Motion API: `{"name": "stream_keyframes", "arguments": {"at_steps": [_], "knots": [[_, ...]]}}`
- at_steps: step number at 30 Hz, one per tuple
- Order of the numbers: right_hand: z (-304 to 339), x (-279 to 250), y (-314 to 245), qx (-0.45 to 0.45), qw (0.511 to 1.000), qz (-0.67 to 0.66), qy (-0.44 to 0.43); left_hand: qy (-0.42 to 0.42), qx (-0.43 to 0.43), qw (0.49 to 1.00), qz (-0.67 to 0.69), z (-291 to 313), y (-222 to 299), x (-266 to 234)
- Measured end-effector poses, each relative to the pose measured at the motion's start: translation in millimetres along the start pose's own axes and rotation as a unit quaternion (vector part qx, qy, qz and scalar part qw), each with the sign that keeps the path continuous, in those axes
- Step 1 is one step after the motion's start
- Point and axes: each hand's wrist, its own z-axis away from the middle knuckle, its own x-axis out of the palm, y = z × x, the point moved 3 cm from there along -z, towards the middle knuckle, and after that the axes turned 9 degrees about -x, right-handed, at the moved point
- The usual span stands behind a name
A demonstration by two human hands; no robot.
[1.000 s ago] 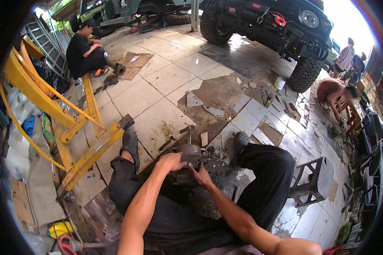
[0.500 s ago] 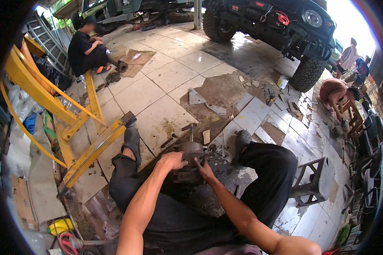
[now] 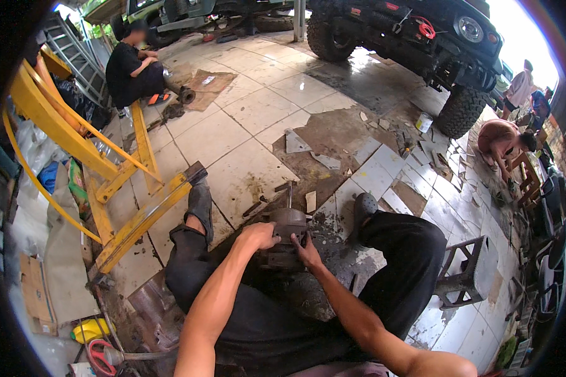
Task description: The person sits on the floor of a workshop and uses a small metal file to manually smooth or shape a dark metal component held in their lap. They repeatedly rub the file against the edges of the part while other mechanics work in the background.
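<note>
Left hand (image 3: 258, 237) and right hand (image 3: 308, 252) grip the metal housing (image 3: 287, 218) at its nine and four o'clock; it sits ahead at twelve o'clock. If one grip slackens, its weight might tip it, pinching a hand.

On the dark vehicle (image 3: 415, 45), a small red label (image 3: 392, 6) is unreadable.

The bare left hand (image 3: 258, 237) and right hand (image 3: 307, 254) partly hide a dark, round-topped metal housing (image 3: 287, 218). The top edge crops a dark off-road vehicle (image 3: 415, 47); whatever the black-shirted person (image 3: 122, 68) may hold is too small to tell.
</note>
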Motion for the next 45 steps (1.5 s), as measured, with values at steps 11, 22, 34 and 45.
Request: {"name": "stream_keyframes", "arguments": {"at_steps": [11, 22, 34, 45], "knots": [[-7, -4, 12, 0.063, 0.997, 0.008, -0.051, 0.007, 0.016, 0.999, -0.027, -15, -8, 12], [10, -3, -26, 0.037, 0.993, -0.102, -0.043, 0.016, 0.011, 1.0, -0.002, -7, -12, 9], [-1, 0, 2, 0.031, 0.999, -0.035, -0.015, -0.002, -0.001, 1.0, -0.017, -7, -4, 5], [0, 7, 9, 0.024, 1.0, 0.016, 0.013, 0.0, 0.012, 1.0, -0.002, -4, 2, 2]]}}
